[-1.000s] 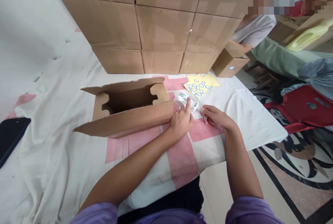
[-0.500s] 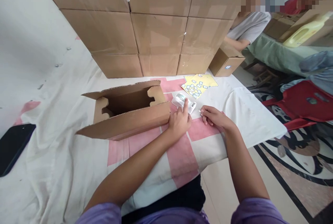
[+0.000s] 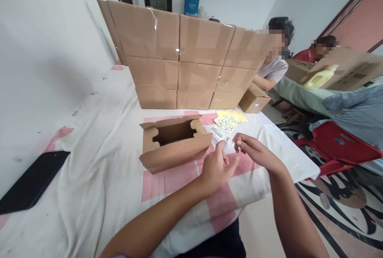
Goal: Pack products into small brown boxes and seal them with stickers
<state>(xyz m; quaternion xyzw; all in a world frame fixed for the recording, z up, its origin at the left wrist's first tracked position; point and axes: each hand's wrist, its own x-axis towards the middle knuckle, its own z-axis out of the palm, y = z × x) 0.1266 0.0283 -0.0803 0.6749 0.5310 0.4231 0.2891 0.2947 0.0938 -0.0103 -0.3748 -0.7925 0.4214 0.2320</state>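
My left hand (image 3: pixel 217 168) is raised over the pink and white cloth, thumb and index finger apart, with nothing in it that I can see. Just to its right, my right hand (image 3: pixel 254 149) pinches a small clear or white piece between thumb and fingertips. Behind my hands lies a white tape dispenser (image 3: pixel 218 133), partly hidden by my left fingers. Yellow sheets (image 3: pixel 231 119) with small blue-edged labels lie beyond it. On the left stands an upright cardboard box (image 3: pixel 179 150) with its top flaps open and a dark inside.
A wall of taped cardboard boxes (image 3: pixel 194 74) stands behind, with a closed box (image 3: pixel 255 100) at its right end. A black phone (image 3: pixel 32 180) lies at the left. Other people sit at the right, near a red chair (image 3: pixel 344 144) and a yellow bottle (image 3: pixel 321 78).
The view has tilted up. My left hand has lifted off the tape dispenser and opened beside my right hand, which stays pinched.
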